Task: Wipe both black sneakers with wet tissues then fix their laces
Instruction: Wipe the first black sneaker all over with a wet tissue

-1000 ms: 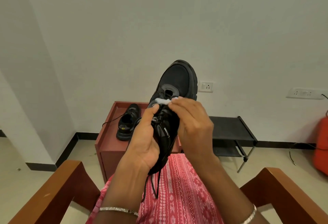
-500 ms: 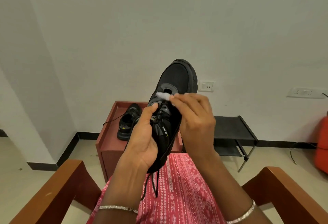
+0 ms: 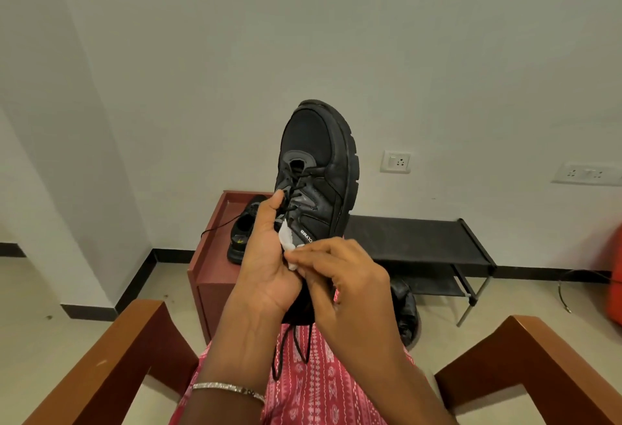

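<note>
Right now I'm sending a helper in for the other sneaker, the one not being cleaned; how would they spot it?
Look to the red-brown cabinet against the white wall, left of the black rack. The second sneaker sits on its top, one lace trailing left. Unlike the sneaker held up in the hands, nobody touches it.

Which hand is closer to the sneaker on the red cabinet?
Left. The left hand holds the raised sneaker right beside the cabinet sneaker; the right hand pinches the tissue farther right.

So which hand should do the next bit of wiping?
Probably the right hand: it already pinches the wet tissue against the sneaker, while the left hand grips the shoe steady.
</note>
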A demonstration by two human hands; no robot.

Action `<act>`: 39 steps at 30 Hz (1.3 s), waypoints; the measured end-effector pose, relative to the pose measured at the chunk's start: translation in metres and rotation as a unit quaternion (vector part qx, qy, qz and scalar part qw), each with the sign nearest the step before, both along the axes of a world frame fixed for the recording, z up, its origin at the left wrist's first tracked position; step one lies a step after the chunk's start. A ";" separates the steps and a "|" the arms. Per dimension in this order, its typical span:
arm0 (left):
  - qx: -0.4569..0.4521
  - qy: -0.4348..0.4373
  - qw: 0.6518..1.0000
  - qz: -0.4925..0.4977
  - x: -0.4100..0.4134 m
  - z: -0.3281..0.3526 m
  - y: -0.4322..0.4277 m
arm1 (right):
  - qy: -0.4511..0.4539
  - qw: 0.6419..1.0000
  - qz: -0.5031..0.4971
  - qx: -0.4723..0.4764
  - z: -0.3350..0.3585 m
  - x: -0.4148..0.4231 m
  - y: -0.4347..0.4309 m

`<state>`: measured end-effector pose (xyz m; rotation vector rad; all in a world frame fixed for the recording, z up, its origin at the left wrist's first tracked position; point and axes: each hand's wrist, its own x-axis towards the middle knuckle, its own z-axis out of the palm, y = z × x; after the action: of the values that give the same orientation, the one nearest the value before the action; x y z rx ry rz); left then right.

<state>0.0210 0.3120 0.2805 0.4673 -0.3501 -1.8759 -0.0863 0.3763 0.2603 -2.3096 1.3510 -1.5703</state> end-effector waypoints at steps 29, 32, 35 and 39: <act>-0.046 0.068 0.995 0.051 0.004 -0.002 0.003 | 0.018 0.998 -0.037 -0.045 -0.008 0.004 -0.009; -0.035 0.086 0.995 0.046 0.007 -0.001 -0.001 | -0.008 0.998 -0.043 -0.044 -0.026 0.000 0.008; -0.030 0.091 0.994 0.060 0.008 -0.003 -0.003 | -0.002 0.997 -0.047 -0.057 -0.027 0.000 0.002; -0.019 0.108 0.991 0.077 0.002 0.001 0.002 | -0.009 0.996 -0.066 -0.056 -0.011 -0.003 -0.029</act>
<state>0.0232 0.3141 0.2819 0.2539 -0.1986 -1.7466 -0.0896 0.3469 0.2488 -2.3060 1.4749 -1.7430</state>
